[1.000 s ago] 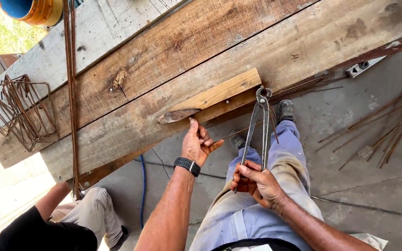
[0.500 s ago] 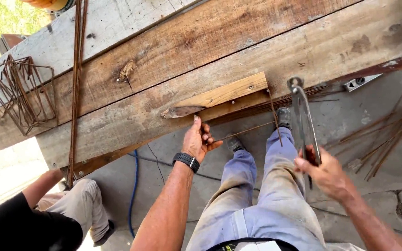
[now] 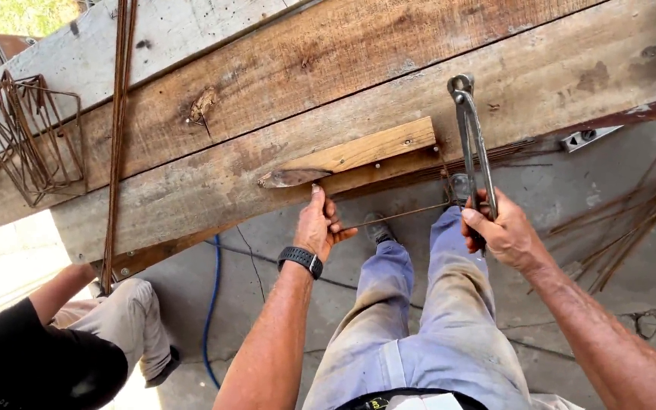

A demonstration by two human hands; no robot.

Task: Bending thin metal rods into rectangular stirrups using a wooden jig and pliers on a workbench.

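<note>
Two hands busy: left hand (image 3: 319,226) pinches thin wire (image 3: 400,216) under plank edge (image 3: 358,152); right hand (image 3: 499,231) fist-closed round pincers (image 3: 471,133). Risk: wire slips, whips toward fingers; pincer jaws nip skin.

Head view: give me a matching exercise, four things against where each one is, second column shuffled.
Things:
1. pincers
2. thin wire
3. bent wire frames
4. blue hose

Places:
A. on the concrete floor beside the seated person
B. in the right hand
C. on the planks at far left
D. pinched by the left hand at the plank edge

Pairs: 1-B, 2-D, 3-C, 4-A
</note>
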